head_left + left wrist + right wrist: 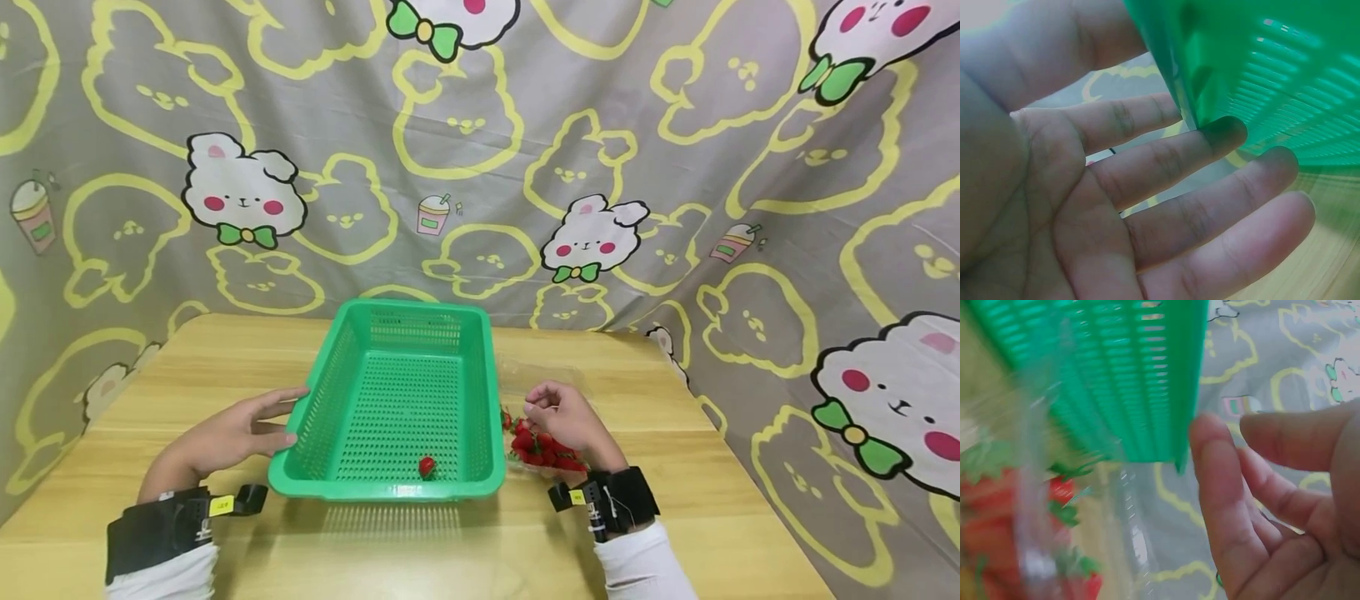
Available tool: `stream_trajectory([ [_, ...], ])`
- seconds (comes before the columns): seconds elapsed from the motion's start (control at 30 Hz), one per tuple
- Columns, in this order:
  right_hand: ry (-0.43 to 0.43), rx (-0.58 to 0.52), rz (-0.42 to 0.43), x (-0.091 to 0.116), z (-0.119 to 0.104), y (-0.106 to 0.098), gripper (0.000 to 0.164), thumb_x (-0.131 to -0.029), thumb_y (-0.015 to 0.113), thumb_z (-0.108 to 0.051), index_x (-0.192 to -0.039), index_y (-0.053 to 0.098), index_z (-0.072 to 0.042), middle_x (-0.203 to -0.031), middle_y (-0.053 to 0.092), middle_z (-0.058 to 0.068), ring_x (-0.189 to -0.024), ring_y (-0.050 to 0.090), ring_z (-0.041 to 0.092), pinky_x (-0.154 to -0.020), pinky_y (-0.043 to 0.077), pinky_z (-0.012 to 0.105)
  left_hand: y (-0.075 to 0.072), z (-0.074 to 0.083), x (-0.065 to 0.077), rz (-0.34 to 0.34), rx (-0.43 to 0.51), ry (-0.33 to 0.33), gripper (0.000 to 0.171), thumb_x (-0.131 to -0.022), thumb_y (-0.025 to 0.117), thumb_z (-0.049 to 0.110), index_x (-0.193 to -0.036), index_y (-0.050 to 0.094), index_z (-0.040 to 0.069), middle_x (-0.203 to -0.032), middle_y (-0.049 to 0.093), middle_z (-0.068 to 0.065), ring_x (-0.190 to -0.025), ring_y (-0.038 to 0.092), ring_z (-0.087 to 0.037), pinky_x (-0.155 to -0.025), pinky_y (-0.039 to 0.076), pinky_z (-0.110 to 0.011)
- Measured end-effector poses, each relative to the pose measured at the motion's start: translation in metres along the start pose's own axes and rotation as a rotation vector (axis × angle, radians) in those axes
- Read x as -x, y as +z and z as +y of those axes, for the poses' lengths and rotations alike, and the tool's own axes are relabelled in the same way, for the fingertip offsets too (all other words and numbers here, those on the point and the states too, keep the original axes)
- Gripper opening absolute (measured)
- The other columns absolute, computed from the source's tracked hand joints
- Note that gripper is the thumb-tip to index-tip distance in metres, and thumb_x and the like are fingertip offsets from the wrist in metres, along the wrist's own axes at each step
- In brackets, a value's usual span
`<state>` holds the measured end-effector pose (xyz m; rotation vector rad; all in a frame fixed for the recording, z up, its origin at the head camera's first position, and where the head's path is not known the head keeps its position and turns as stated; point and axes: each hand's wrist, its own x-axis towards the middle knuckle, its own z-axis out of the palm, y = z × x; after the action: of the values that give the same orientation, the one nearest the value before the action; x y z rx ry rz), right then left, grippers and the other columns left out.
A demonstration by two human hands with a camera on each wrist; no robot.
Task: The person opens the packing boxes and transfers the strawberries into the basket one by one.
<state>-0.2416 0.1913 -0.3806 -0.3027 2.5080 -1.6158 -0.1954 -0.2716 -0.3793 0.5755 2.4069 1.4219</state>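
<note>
My left hand is at the left rim of a green plastic basket, its fingers extended and touching the outside in the left wrist view. One strawberry lies on the basket floor near the front wall. To the right of the basket, my right hand hovers over a clear plastic box of strawberries. Thumb and forefinger are bent toward each other with a small gap, and nothing shows between them. Green leaves top the red strawberries in the right wrist view.
The basket stands on a light wooden table. A patterned cloth hangs behind the table and along both sides. The clear lid of the box lies behind the strawberries.
</note>
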Motion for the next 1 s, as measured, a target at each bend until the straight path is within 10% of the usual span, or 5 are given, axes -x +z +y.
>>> stream_trajectory([
  [0.67,0.144,-0.092,0.170,-0.017,0.059,0.003,0.007,-0.094,0.060,-0.003,-0.098,0.061,0.003,-0.089,0.063,0.017,-0.070,0.065,0.022,-0.066,0.055,0.035,0.000,-0.005,-0.002,-0.003,0.013,0.016,0.070,-0.098,0.058,0.015,-0.151,0.018,-0.005,-0.145,0.020,-0.044,-0.125,0.032,-0.062,-0.082,0.053,-0.037],
  [1.0,0.070,0.082,0.035,-0.027,0.059,-0.003,0.009,-0.090,0.064,0.001,-0.099,0.065,0.003,-0.084,0.062,0.010,-0.073,0.061,0.020,-0.067,0.052,0.033,0.000,-0.005,-0.001,-0.001,0.018,0.026,0.069,-0.098,0.058,0.013,-0.150,0.017,-0.008,-0.145,0.019,-0.044,-0.127,0.028,-0.062,-0.082,0.053,-0.037],
])
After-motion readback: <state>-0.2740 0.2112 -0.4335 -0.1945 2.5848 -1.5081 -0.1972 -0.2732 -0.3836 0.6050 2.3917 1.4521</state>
